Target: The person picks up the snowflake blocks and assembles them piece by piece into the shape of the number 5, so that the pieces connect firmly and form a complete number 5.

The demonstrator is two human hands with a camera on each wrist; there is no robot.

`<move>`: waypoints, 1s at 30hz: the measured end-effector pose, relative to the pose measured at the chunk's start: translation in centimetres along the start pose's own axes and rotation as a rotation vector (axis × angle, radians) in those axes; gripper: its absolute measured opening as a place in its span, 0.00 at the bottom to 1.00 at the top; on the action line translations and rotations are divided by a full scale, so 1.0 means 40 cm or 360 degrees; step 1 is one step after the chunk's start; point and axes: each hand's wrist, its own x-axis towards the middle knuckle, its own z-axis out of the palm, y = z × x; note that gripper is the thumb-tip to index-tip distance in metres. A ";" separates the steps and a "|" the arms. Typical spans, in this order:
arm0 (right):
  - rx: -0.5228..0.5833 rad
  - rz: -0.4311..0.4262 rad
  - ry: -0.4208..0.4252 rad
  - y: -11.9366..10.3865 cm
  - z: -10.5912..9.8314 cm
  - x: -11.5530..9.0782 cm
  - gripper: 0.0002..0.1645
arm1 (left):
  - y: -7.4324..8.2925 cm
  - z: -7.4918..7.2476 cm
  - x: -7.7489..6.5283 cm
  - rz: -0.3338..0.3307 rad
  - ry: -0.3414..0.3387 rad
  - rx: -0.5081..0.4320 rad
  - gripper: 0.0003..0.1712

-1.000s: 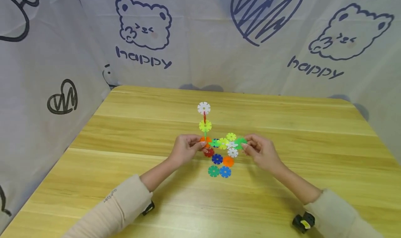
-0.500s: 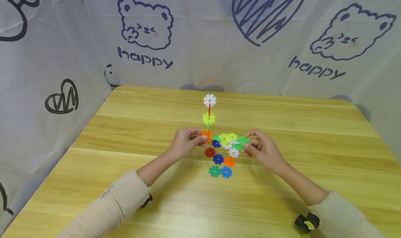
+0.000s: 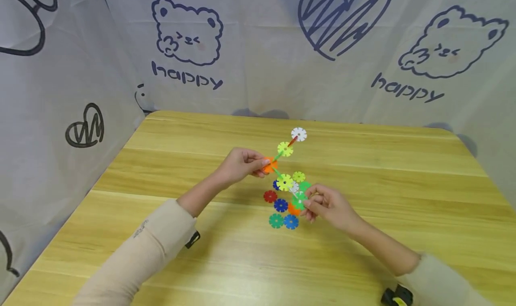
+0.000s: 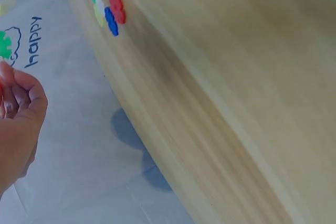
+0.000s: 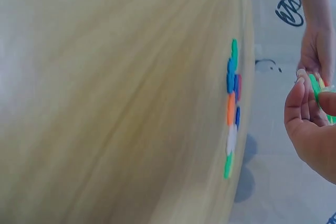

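Observation:
Above the table a chain of notched plastic snowflake discs is stretched between both hands. My left hand (image 3: 243,166) pinches the orange disc (image 3: 272,165) at the bend of the chain. From there one arm runs up through a yellow disc (image 3: 285,149) to a white disc (image 3: 299,134) at its tip. The other arm goes down through a second yellow disc (image 3: 284,183) to a green disc (image 3: 298,201), which my right hand (image 3: 332,208) pinches by the edge. Linking discs between them are seen edge-on. In the right wrist view, fingers partly cover the green disc (image 5: 314,85).
Loose discs lie on the wooden table (image 3: 161,171) beneath the chain, among them a red disc (image 3: 270,196), a dark green disc (image 3: 276,221) and a blue disc (image 3: 291,221). The chain hides some of them. A white cloth (image 3: 258,50) with drawings hangs behind the table.
The upper arm of the chain has swung from upright to leaning right. My left hand has risen slightly, and my right hand has come down and left with the green disc.

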 end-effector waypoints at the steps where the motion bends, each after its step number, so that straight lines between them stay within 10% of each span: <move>1: 0.0013 -0.0004 -0.0014 0.001 0.005 0.000 0.10 | 0.004 0.000 0.005 -0.0008 -0.0004 0.0004 0.14; 19: 0.0129 0.0262 0.0217 -0.024 0.066 0.013 0.09 | 0.010 0.011 0.055 -0.0018 0.0077 -0.0028 0.18; 30: 0.0244 0.0287 0.0354 -0.030 0.073 0.044 0.05 | -0.039 0.055 -0.022 0.0091 0.0002 0.0081 0.16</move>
